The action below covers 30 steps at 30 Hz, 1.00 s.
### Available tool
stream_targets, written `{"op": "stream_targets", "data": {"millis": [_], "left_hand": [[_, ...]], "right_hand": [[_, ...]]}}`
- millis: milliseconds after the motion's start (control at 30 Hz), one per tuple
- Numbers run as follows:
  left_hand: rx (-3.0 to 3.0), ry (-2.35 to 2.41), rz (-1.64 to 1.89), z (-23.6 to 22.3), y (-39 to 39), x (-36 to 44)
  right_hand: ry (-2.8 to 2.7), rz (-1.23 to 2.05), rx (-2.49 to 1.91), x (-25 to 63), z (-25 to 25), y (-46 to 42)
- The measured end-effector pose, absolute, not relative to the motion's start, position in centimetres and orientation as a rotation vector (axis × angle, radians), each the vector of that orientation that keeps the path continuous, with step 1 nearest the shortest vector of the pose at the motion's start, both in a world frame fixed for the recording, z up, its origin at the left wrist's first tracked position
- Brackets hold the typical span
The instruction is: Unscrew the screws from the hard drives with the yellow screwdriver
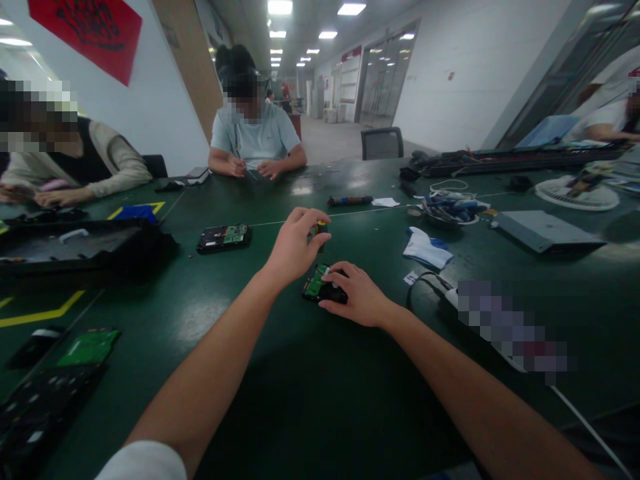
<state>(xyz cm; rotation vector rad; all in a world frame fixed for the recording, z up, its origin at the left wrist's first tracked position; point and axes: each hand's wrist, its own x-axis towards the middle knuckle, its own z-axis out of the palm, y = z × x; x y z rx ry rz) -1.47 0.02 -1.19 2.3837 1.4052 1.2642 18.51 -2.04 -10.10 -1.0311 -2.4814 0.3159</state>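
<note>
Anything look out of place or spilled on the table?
No visible spill. Slightly odd: what looks like a white-and-blue glove lies loose, unworn, to the right of the bare right hand.

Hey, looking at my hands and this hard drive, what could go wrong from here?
The dark-and-yellow item pinched in your left hand is close to the hard drive; if it slipped, it might strike the exposed green circuit board. Your bare right hand lies over the drive, so a firm press could perhaps stress the board. A black cable loops near your right forearm; a sideways sweep might snag it.
</note>
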Motion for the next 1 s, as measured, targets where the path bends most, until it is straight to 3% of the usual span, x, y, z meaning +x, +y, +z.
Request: {"op": "stream_targets", "data": {"millis": [367,733,1000], "left_hand": [[2.416,1.695,1.034,-1.75,0.33,-0.96],[2.412,1.372,1.269,-1.82,0.19,-1.05],[2.532,1.489,1.195,-1.75,0.05,-1.03]], "right_hand": [[-2.474,0.304,-1.019,18.52,-10.27,-1.95],[-2.478,0.305,-1.03,18.48,-9.91,-2.11],[-2.477,0.31,-1.036,18.46,-10.06,-2.05]]}}
